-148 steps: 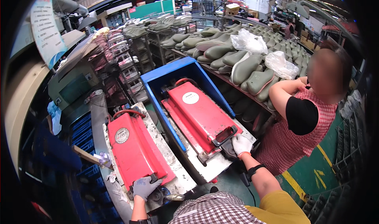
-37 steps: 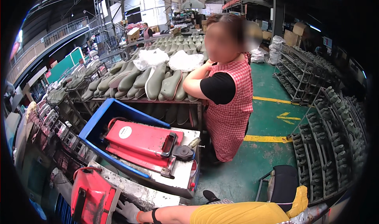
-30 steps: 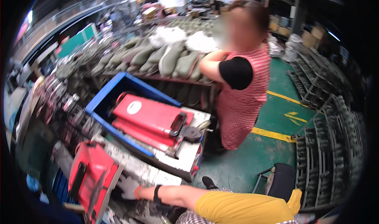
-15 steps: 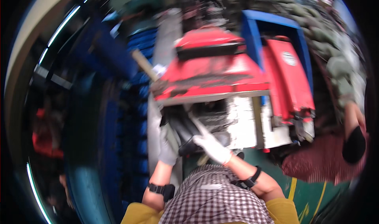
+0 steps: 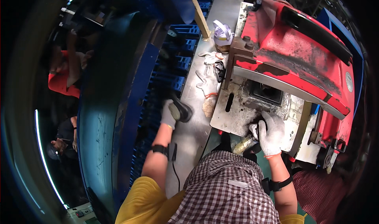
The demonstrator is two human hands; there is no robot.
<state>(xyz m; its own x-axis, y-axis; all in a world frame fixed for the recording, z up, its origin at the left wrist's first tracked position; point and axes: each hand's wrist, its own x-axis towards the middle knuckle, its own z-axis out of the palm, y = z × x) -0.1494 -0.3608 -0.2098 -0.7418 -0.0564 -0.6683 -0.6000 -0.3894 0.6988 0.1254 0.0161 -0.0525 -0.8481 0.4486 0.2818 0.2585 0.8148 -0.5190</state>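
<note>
White-gloved, the right hand point(image 5: 271, 133) reaches forward, fingers bent against a metal knob point(image 5: 254, 130) at the front of a machine plate point(image 5: 229, 120); whether they pinch it, I cannot tell. The left arm stretches ahead, its left hand point(image 5: 167, 114) curled round a dark shoe point(image 5: 184, 110) between blue rack point(image 5: 169, 80) and metal bench point(image 5: 187, 139). A tilted red cover point(image 5: 292, 62) overhangs the plate; loose gloves point(image 5: 207, 82) lie nearby.

Loose gloves point(image 5: 208, 83) and a container point(image 5: 223, 35) on a metal ledge point(image 5: 190, 139)
A wooden bar point(image 5: 201, 18) sits near the container; blue slats point(image 5: 184, 46) line the ledge's left. Far left, a person in red point(image 5: 60, 80) and another in a cap point(image 5: 59, 146).
</note>
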